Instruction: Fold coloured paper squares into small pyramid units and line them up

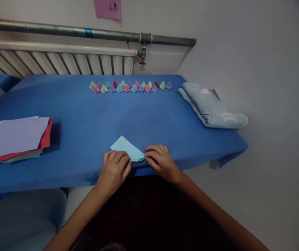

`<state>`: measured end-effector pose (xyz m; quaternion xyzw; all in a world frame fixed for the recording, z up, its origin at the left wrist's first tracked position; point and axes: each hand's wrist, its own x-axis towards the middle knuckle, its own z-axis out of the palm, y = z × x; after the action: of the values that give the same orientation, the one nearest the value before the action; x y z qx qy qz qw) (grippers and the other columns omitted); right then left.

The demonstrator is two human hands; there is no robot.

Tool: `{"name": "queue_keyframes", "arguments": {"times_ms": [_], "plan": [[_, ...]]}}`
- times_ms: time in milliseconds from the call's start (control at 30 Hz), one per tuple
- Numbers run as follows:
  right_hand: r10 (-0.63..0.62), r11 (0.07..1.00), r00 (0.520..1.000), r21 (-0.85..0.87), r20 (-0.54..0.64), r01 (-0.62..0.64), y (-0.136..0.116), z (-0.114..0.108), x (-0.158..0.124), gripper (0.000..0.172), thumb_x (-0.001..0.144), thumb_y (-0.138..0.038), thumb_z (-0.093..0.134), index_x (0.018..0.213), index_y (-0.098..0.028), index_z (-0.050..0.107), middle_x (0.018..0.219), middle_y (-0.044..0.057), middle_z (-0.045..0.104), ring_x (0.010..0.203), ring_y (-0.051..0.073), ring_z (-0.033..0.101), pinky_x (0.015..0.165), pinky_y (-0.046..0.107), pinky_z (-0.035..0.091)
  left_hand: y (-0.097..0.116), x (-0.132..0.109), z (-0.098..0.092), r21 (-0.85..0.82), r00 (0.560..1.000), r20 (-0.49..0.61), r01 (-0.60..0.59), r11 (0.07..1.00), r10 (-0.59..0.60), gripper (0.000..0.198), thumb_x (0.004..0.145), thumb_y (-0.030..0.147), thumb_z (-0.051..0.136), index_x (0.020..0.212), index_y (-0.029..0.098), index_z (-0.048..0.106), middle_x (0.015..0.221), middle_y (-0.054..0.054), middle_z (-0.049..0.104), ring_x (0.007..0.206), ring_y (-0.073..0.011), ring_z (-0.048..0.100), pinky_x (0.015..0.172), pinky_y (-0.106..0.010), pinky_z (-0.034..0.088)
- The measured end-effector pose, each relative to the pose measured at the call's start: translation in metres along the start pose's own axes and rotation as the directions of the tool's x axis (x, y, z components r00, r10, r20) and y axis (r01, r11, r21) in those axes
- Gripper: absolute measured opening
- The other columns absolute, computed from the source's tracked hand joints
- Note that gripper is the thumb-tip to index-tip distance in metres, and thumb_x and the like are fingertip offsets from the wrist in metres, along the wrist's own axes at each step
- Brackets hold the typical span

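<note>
Fingers of left hand [114,167] and right hand [159,160] curl, pinching light-blue paper [127,148].

Folded paper [127,148] between both hands at table [86,118] front, paper stack [15,137] left

My left hand [114,169] and right hand [159,161] pressed a folded light-blue paper sheet [127,148] onto the blue-covered surface [86,129], with a row of small colourful folded-paper pyramids [129,86] beyond.
</note>
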<state>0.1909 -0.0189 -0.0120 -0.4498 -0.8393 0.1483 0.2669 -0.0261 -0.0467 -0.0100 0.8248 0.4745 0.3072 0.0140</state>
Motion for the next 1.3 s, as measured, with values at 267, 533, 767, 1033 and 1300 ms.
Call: {"name": "queue_keyframes", "arguments": {"times_ms": [267, 533, 767, 1033, 1300], "plan": [[0.176, 0.983, 0.984, 0.06, -0.042, -0.173, -0.011, 0.0, 0.003, 0.013, 0.087, -0.027, 0.055, 0.079, -0.022, 0.063, 0.109, 0.007, 0.066, 0.103, 0.023, 0.056, 0.088, 0.04, 0.036, -0.006, 0.004, 0.003, -0.008, 0.988, 0.048, 0.146, 0.989, -0.146, 0.017, 0.092, 0.031, 0.052, 0.087, 0.019, 0.063, 0.097, -0.007, 0.066, 0.093, -0.0234, 0.056, 0.079, -0.037, 0.039], [0.218, 0.976, 0.974, 0.035, -0.054, -0.217, -0.012, 0.004, 0.008, 0.016, 0.087, -0.028, 0.057, 0.073, -0.021, 0.059, 0.108, 0.006, 0.066, 0.101, 0.023, 0.055, 0.086, 0.039, 0.035, -0.007, 0.006, 0.01, 0.043, 0.975, 0.033, 0.217, 0.975, -0.219, 0.019, 0.091, 0.031, 0.053, 0.081, 0.018, 0.062, 0.097, -0.008, 0.064, 0.088, -0.0226, 0.054, 0.077, -0.036, 0.038], [0.224, 0.975, 0.972, 0.024, -0.073, -0.223, -0.012, 0.005, 0.008, 0.016, 0.085, -0.027, 0.058, 0.071, -0.021, 0.057, 0.107, 0.006, 0.066, 0.099, 0.023, 0.055, 0.085, 0.039, 0.035, -0.005, 0.007, 0.01, 0.085, 0.972, 0.001, 0.233, 0.969, -0.234, 0.018, 0.089, 0.03, 0.057, 0.075, 0.018, 0.06, 0.095, -0.008, 0.064, 0.084, -0.0229, 0.053, 0.074, -0.037, 0.037], [0.226, 0.974, 0.97, 0.051, -0.086, -0.222, -0.009, 0.005, 0.009, 0.014, 0.084, -0.025, 0.061, 0.071, -0.021, 0.056, 0.106, 0.005, 0.066, 0.098, 0.022, 0.055, 0.084, 0.038, 0.033, -0.005, 0.005, 0.009, 0.079, 0.955, 0.008, 0.296, 0.952, -0.297, 0.018, 0.088, 0.03, 0.06, 0.074, 0.017, 0.061, 0.1, -0.009, 0.064, 0.088, -0.0256, 0.052, 0.075, -0.039, 0.037], [0.239, 0.971, 0.968, 0.025, -0.073, -0.238, -0.009, 0.004, 0.01, 0.01, 0.083, -0.027, 0.06, 0.075, -0.021, 0.059, 0.106, 0.005, 0.066, 0.099, 0.023, 0.055, 0.084, 0.039, 0.034, -0.004, 0.0, 0.007, 0.146, 0.972, -0.042, 0.236, 0.961, -0.232, 0.021, 0.088, 0.02, 0.057, 0.108, 0.023, 0.064, 0.107, -0.01, 0.062, 0.09, -0.026, 0.053, 0.075, -0.04, 0.038]]}}
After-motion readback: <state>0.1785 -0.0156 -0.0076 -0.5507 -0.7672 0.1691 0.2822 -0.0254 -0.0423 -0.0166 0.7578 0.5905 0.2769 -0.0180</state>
